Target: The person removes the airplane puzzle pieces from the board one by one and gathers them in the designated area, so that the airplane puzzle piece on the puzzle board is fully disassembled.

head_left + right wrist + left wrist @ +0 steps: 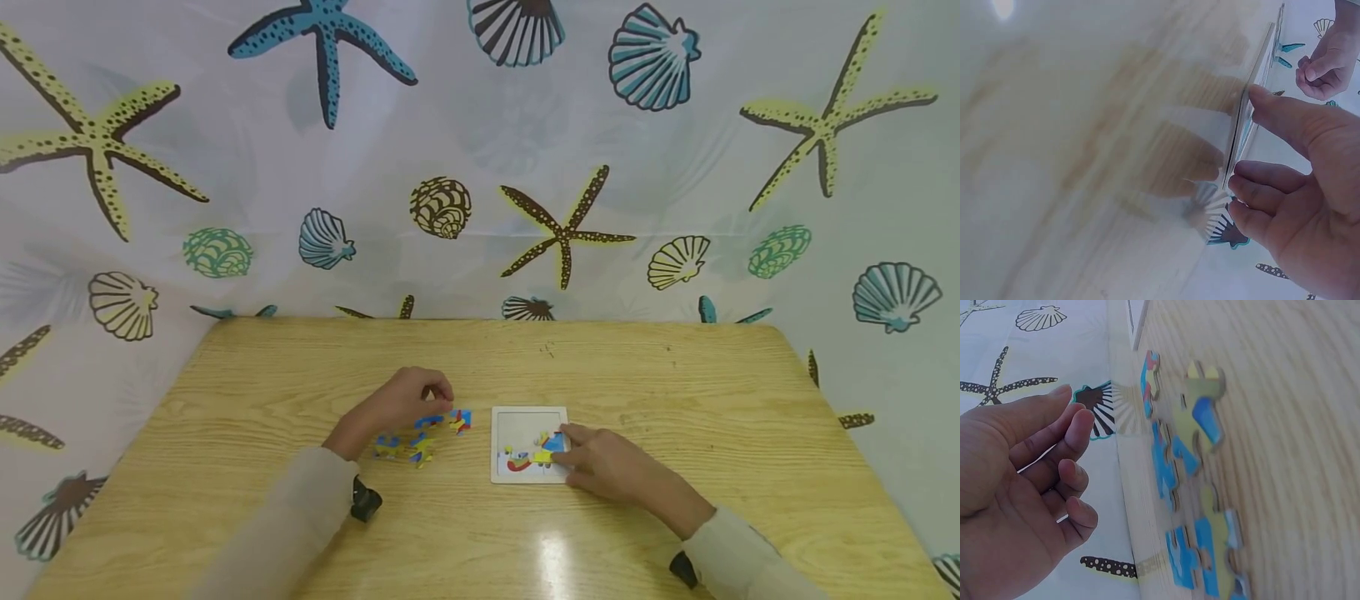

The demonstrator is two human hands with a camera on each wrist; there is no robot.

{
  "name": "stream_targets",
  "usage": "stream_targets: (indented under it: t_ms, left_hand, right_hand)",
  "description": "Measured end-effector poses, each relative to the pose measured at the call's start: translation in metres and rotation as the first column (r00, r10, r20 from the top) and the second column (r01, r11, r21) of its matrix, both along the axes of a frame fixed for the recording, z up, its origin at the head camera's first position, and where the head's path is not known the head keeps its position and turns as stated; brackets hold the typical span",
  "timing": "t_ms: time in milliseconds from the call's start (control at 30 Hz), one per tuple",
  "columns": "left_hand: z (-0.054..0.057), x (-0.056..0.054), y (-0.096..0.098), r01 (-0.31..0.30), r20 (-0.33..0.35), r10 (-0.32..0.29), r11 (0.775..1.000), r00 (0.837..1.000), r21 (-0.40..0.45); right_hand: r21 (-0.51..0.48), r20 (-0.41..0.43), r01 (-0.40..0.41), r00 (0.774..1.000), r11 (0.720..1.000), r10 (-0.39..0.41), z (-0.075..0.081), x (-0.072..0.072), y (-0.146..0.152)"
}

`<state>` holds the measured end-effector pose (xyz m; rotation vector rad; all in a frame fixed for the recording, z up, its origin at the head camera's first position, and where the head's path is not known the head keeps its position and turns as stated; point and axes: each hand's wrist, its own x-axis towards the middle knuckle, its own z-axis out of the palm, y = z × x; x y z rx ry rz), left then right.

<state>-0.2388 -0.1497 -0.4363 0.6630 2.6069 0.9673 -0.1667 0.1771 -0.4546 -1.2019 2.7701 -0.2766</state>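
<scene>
A square white puzzle tray lies on the table, with a few colourful pieces set in its lower and right parts. My right hand rests at the tray's right edge, its fingertips touching the rim and the pieces there. In the right wrist view the tray shows edge-on beside the thumb and fingers. Left of the tray lie several loose jigsaw pieces, blue and yellow. Above them hovers my left hand, fingers loosely bent; the left wrist view shows nothing between thumb and fingers.
The wooden table reaches back to a white cloth printed with shells and starfish, which also hangs at both sides. One loose piece lies between the other loose ones and the tray.
</scene>
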Motion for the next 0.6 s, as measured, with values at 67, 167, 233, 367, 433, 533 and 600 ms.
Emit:
stream_targets:
  t_ms: [67,167,233,367,433,533,600]
  left_hand:
    - [0.0,0.0,0.003,0.009,-0.01,-0.009,1.0,1.0,0.007]
    - [0.0,-0.001,0.008,0.005,-0.02,-0.005,1.0,1.0,0.005]
    - [0.0,-0.002,0.012,0.004,-0.013,-0.003,1.0,1.0,0.01]
    - [-0.001,-0.002,0.022,0.008,0.009,-0.008,1.0,1.0,0.027]
    - [-0.002,-0.002,0.027,0.016,0.018,-0.016,0.999,1.0,0.028]
    - [-0.002,-0.001,0.034,0.013,0.027,-0.013,1.0,1.0,0.02]
    - [-0.001,-0.001,0.039,0.008,0.036,-0.008,1.0,0.999,0.016]
  right_hand:
    - [-0.005,0.015,0.007,1.0,1.0,-0.007,0.0,0.0,0.001]
    - [-0.009,0.026,0.008,1.0,1.0,-0.008,0.001,0.001,0.002]
    - [-0.009,0.024,0.003,1.0,1.0,-0.003,0.002,0.001,0.003]
    - [0.009,0.006,-0.006,1.0,1.0,0.006,0.003,0.001,0.003]
    - [0.026,-0.006,-0.017,1.0,1.0,0.017,0.004,0.0,0.003]
    - [0.053,-0.015,-0.038,0.999,0.998,0.039,0.005,-0.001,0.003]
    - [0.062,-0.014,-0.049,0.999,0.997,0.05,0.006,-0.002,0.003]
